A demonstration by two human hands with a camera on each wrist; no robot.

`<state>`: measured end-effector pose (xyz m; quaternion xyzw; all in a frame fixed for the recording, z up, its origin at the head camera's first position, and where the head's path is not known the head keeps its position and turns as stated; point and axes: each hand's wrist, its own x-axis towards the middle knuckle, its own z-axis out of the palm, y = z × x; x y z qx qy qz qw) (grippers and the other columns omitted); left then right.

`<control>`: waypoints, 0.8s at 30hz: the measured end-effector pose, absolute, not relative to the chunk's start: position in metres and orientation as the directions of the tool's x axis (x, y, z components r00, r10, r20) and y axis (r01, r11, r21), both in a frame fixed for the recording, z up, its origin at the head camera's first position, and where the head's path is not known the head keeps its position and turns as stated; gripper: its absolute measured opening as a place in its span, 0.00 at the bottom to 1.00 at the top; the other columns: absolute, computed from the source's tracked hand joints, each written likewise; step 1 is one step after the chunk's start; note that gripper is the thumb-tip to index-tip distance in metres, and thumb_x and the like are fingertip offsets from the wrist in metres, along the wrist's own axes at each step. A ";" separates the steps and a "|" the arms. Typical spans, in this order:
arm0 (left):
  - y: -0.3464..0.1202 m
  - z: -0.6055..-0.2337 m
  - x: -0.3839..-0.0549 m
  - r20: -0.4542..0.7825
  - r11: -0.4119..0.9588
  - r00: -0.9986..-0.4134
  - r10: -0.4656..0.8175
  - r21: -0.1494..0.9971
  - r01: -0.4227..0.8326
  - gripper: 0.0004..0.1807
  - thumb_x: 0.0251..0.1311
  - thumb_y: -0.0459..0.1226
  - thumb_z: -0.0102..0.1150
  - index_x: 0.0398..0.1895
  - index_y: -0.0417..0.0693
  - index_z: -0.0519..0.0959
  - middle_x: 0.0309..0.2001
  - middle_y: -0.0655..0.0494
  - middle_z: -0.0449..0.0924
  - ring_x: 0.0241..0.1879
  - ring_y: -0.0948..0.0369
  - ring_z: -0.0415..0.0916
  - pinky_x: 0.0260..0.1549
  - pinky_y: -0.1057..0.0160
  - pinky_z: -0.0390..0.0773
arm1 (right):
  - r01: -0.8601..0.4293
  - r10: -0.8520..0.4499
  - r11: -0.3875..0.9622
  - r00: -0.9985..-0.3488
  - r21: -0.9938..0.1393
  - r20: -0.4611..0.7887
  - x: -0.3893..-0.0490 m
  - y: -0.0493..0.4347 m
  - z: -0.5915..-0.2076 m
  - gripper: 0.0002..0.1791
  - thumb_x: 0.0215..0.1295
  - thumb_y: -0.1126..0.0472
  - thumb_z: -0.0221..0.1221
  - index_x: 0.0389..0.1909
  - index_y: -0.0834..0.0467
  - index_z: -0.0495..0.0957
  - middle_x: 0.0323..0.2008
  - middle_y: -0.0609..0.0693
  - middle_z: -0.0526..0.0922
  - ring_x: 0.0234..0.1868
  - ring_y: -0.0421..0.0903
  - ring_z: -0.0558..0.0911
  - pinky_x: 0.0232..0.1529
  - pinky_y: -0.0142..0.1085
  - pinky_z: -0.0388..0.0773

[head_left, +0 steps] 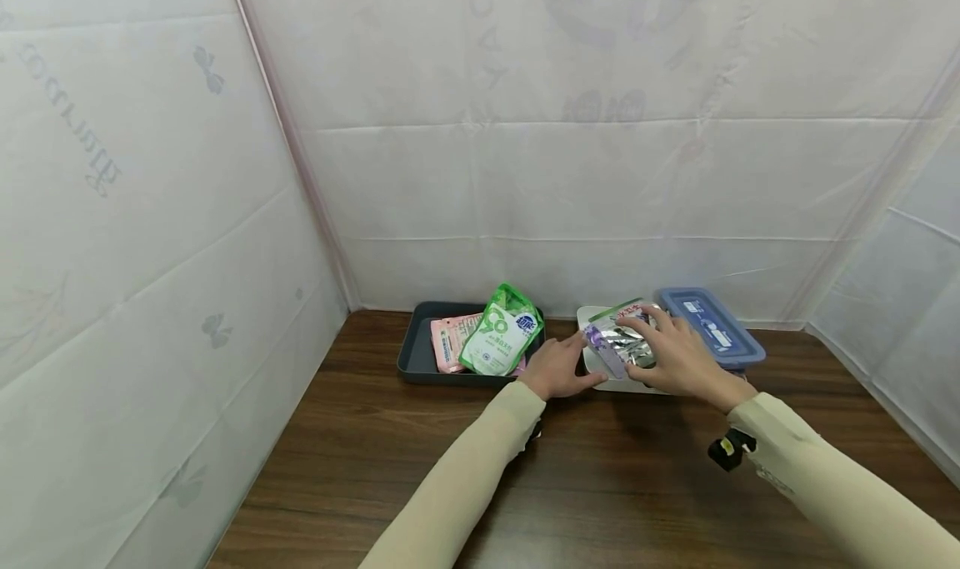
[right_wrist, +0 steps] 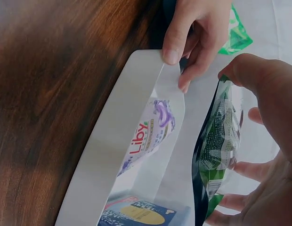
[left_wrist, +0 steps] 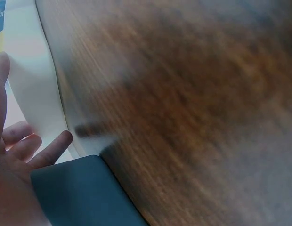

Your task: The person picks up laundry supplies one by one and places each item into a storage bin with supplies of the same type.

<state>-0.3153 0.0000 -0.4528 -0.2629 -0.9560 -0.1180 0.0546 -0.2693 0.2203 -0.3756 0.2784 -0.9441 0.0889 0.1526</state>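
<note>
My right hand (head_left: 678,356) holds a silver-and-green pouch (right_wrist: 216,150) by its edges, thumb at one end and fingertips at the other. This pouch hangs over a white bin (right_wrist: 108,132). Inside the bin, a white-and-purple Liby pack (right_wrist: 150,132) leans near the left end, and a dark blue pack with a yellow oval (right_wrist: 136,214) lies further along. With thumb and index finger at the rim, my left hand (head_left: 555,369) grips the bin's left end; its other fingers are partly hidden in the right wrist view.
Left of the bin stands a dark grey tray (head_left: 412,356). A green-and-white pouch (head_left: 498,340) lies in it over a pink pack (head_left: 448,346). At the right is a container with a blue lid (head_left: 712,327). White sheeting (head_left: 600,186) rises behind the wooden table (head_left: 360,461).
</note>
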 end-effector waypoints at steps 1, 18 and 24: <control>0.000 -0.453 -0.316 0.165 0.834 -0.856 0.490 0.197 0.515 0.46 0.68 0.67 0.52 0.81 0.54 0.60 0.73 0.54 0.70 0.59 0.49 0.79 0.57 0.57 0.79 | -0.550 -0.495 0.831 -0.801 -0.088 0.338 -0.271 0.220 -0.376 0.39 0.58 0.53 0.73 0.71 0.52 0.71 0.70 0.69 0.65 0.55 0.81 0.72 0.42 0.73 0.74; 0.001 -0.453 -0.313 0.149 0.843 -0.860 0.487 0.178 0.508 0.48 0.67 0.68 0.51 0.81 0.50 0.60 0.76 0.54 0.65 0.63 0.51 0.77 0.67 0.56 0.70 | -0.505 -0.449 0.845 -0.848 -0.174 0.283 -0.302 0.221 -0.393 0.40 0.61 0.54 0.71 0.73 0.50 0.68 0.73 0.70 0.58 0.56 0.81 0.68 0.46 0.77 0.68; 0.000 -0.451 -0.313 0.151 0.845 -0.863 0.482 0.181 0.503 0.48 0.67 0.69 0.50 0.80 0.50 0.61 0.76 0.53 0.66 0.64 0.49 0.75 0.65 0.55 0.73 | -0.502 -0.448 0.847 -0.851 -0.172 0.274 -0.308 0.220 -0.397 0.40 0.61 0.54 0.71 0.74 0.50 0.68 0.73 0.70 0.57 0.58 0.82 0.67 0.47 0.78 0.67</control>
